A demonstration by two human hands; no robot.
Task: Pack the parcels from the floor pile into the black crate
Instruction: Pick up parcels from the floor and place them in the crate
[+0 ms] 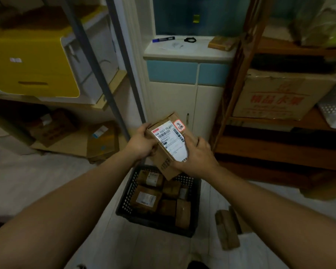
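Observation:
I hold a brown cardboard parcel (170, 140) with a white shipping label in the air, above the far end of the black crate (194, 206). My left hand (142, 143) grips its left edge, and my right hand (197, 157) grips its right side and lower corner. The perforated crate stands on the floor below and holds several brown parcels (145, 199), some with white labels. On the floor to the right of the crate lie a couple more brown parcels (226, 228).
A metal shelf on the left carries a yellow box (31, 63) and, low down, cardboard boxes (103, 142). A cream cabinet (184, 101) stands straight ahead. A wooden shelf on the right bears a large carton (275, 96). Pale floor surrounds the crate.

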